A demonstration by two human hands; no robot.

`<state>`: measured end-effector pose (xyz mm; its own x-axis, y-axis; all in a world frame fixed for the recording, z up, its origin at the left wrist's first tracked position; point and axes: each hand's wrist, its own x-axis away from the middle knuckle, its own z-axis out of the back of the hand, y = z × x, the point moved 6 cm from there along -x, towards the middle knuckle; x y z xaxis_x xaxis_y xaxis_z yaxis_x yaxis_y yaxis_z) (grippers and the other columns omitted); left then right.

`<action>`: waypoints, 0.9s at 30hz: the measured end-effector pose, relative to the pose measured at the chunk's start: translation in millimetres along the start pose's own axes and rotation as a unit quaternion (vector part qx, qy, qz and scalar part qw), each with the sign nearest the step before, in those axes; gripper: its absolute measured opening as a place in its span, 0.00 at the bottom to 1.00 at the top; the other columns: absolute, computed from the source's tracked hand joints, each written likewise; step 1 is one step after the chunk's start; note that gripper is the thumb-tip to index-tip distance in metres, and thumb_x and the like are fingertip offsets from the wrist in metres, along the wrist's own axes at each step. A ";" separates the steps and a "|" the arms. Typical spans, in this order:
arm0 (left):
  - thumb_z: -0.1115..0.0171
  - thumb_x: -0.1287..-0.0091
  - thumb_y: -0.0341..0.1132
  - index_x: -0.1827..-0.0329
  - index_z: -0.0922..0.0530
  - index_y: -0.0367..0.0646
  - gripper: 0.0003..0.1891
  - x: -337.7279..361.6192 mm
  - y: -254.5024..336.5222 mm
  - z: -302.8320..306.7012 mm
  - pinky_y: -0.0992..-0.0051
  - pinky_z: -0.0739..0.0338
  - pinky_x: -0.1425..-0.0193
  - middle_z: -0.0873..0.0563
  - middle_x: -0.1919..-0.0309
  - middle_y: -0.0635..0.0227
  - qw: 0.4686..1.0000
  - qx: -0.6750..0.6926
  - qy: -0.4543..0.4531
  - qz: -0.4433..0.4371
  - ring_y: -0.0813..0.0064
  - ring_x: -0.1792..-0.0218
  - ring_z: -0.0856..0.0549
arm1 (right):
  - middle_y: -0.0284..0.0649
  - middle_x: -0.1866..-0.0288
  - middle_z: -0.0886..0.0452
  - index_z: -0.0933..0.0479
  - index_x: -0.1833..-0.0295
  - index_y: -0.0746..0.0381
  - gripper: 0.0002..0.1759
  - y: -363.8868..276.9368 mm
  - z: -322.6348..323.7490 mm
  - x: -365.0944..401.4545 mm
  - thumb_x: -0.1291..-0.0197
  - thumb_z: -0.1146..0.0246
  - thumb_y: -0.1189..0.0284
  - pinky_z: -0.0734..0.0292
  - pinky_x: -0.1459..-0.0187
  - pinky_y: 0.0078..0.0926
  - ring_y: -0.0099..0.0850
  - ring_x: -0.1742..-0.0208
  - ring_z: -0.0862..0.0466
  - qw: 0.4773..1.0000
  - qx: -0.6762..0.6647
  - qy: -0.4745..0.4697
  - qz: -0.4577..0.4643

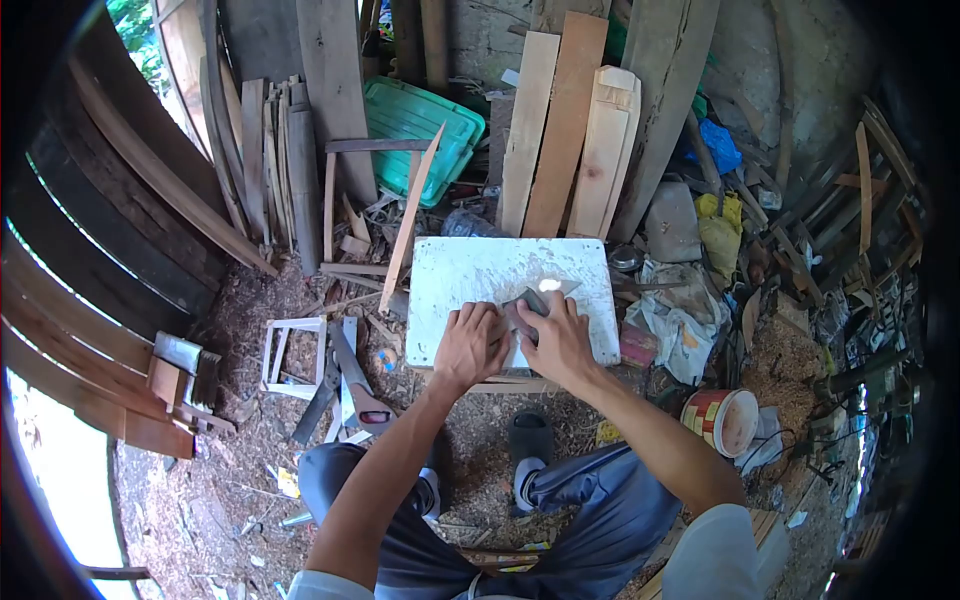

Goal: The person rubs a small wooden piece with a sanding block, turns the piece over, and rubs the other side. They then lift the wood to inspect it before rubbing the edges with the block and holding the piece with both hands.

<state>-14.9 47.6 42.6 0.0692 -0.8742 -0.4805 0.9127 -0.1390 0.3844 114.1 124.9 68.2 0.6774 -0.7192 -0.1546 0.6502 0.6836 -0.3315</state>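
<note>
A worn white board (450, 262) lies in front of me like a low tabletop. My right hand (562, 335) is closed on a dark grey flat piece (522, 308), perhaps sandpaper, pressed close to the board. Just left of it, my left hand (470, 345) rests with curled fingers; whatever it grips, if anything, is hidden under them. Beyond the right fingers, a pale, thin pointed shape (568, 287) lies on the board, beside a bright glint.
A handsaw (362, 385) lies on the littered ground to the left, by a small white frame (292, 358). Upright planks (565, 130) and a green plastic lid (425, 130) stand behind the board. At right sits a tipped bucket (720, 420).
</note>
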 end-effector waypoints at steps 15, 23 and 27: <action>0.38 0.40 0.41 0.54 0.22 0.39 0.17 1.7 -8.9 -3.2 0.63 0.30 0.43 0.21 0.53 0.62 0.999 0.026 -0.013 0.027 0.61 0.48 0.24 | 0.52 0.46 0.26 0.20 0.37 0.50 0.24 14.3 -9.0 -6.2 0.40 0.32 0.62 0.26 0.52 0.60 0.52 0.46 0.23 0.996 0.017 0.086 0.003; 0.40 0.37 0.36 0.52 0.25 0.39 0.14 -3.7 -9.3 -3.3 0.58 0.35 0.35 0.22 0.48 0.58 0.994 -0.043 0.023 0.097 0.57 0.45 0.25 | 0.54 0.39 0.31 0.22 0.35 0.48 0.26 11.4 -10.1 1.3 0.39 0.30 0.60 0.26 0.45 0.60 0.55 0.41 0.25 0.995 -0.065 -0.002 -0.071; 0.48 0.31 0.41 0.39 0.29 0.31 0.23 0.8 -18.7 -11.5 0.52 0.50 0.20 0.28 0.33 0.50 0.986 -0.090 -0.003 0.139 0.53 0.28 0.34 | 0.48 0.42 0.27 0.20 0.37 0.44 0.21 37.9 -7.0 -10.7 0.36 0.34 0.64 0.28 0.45 0.62 0.51 0.41 0.24 0.997 -0.027 0.053 -0.055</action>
<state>-27.3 54.9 25.9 0.3252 -0.8699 -0.3707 0.9154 0.1913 0.3542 129.1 157.6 50.8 0.5621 -0.7998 -0.2106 0.6970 0.5952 -0.4000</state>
